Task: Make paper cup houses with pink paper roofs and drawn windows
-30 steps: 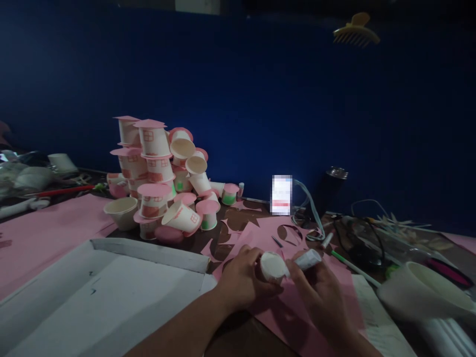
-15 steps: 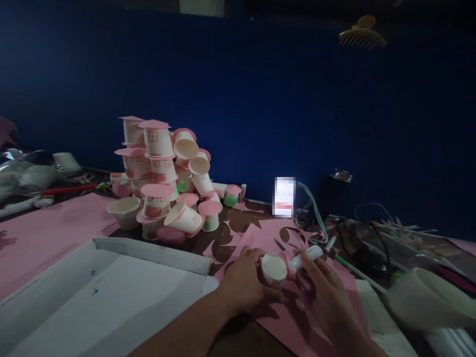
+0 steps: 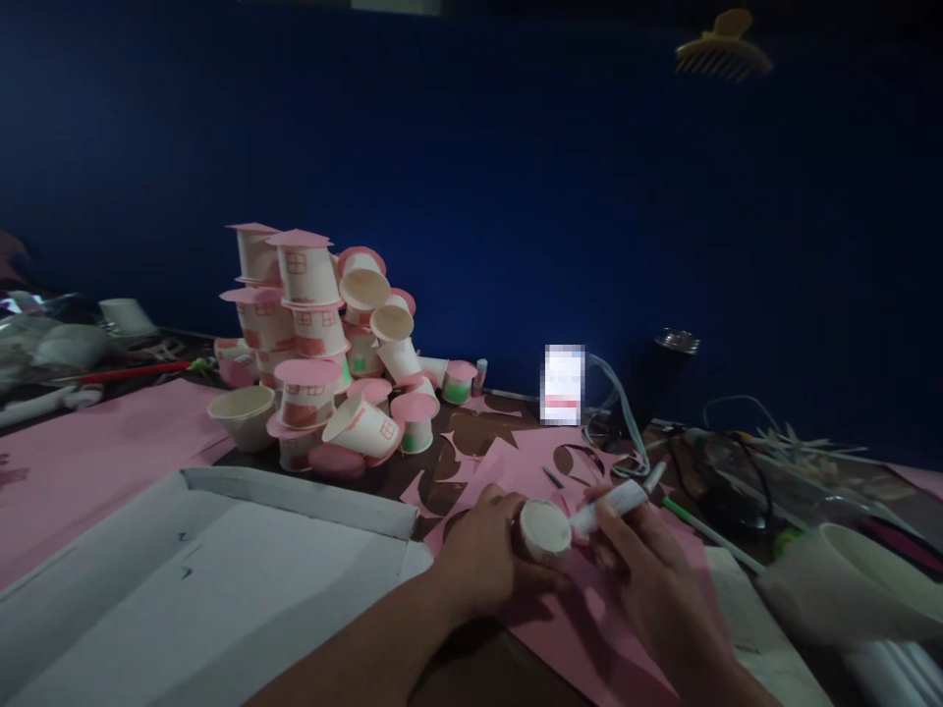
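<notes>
My left hand (image 3: 486, 550) is wrapped round a small paper cup (image 3: 545, 528), whose pale round end faces up toward me. In my right hand (image 3: 648, 570) is a white glue stick (image 3: 620, 503), tilted with its lower end close to the cup's rim; whether they touch I cannot tell. Both hands are over pink paper (image 3: 575, 628) on the dark table. To the left stands a stack of paper cups (image 3: 307, 275) with pink paper discs on them and red windows drawn on their sides. Several of those cups lie tipped over.
A white open box lid (image 3: 295, 535) lies at front left, beside a pink sheet (image 3: 110, 442). Behind my hands are a lit phone (image 3: 563, 385), cables (image 3: 625, 422) and a dark bottle (image 3: 663, 378). A large pale cup (image 3: 847, 589) stands at right.
The glue stick has shifted slightly in my right hand beside the cup. My left hand keeps its hold. The whole view has moved a little.
</notes>
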The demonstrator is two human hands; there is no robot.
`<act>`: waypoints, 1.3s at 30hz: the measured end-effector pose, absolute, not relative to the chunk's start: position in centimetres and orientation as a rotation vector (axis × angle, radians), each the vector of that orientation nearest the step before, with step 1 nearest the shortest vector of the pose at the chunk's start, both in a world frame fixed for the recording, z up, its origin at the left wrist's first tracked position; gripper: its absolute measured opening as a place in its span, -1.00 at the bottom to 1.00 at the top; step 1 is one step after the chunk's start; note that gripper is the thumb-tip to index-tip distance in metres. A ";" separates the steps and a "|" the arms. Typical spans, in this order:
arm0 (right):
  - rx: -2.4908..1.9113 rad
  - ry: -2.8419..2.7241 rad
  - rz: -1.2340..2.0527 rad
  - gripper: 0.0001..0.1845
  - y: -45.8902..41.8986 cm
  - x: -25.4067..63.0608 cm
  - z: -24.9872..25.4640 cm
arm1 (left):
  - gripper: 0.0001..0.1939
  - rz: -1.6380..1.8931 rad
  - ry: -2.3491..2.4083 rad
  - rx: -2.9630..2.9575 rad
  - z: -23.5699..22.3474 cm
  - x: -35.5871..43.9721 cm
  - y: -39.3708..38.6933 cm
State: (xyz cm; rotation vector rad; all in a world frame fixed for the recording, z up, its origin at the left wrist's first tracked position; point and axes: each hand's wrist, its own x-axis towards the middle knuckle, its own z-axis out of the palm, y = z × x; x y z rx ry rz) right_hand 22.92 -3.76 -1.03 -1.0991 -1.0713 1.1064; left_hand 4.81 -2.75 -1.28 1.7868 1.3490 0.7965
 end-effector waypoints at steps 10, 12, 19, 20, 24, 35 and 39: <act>-1.213 -1.646 0.482 -0.77 -4.7 22.8 0.3 | -0.39 0.853 1.300 1.805 -1.4 4.8 -2.8; -1.226 -1.682 0.447 -0.77 -4.7 22.9 0.2 | -0.39 0.855 1.314 1.828 -1.5 4.9 -2.8; -1.218 -1.685 0.505 -0.77 -4.7 22.6 0.0 | -0.41 0.828 1.334 1.816 -1.5 4.9 -2.6; -1.228 -1.658 0.523 -0.76 -4.7 22.6 0.0 | -0.40 0.826 1.341 1.821 -1.5 4.9 -2.6; -1.285 -1.548 0.598 -0.71 -4.8 22.6 0.3 | -0.40 0.803 1.392 1.851 -1.2 5.1 -2.8; -1.424 -1.480 0.700 -0.63 -4.0 22.4 -0.8 | -0.41 0.787 1.365 1.796 -1.2 4.9 -2.9; -1.442 -1.471 0.705 -0.61 -3.7 22.6 -1.2 | -0.40 0.803 1.377 1.785 -1.1 4.8 -3.0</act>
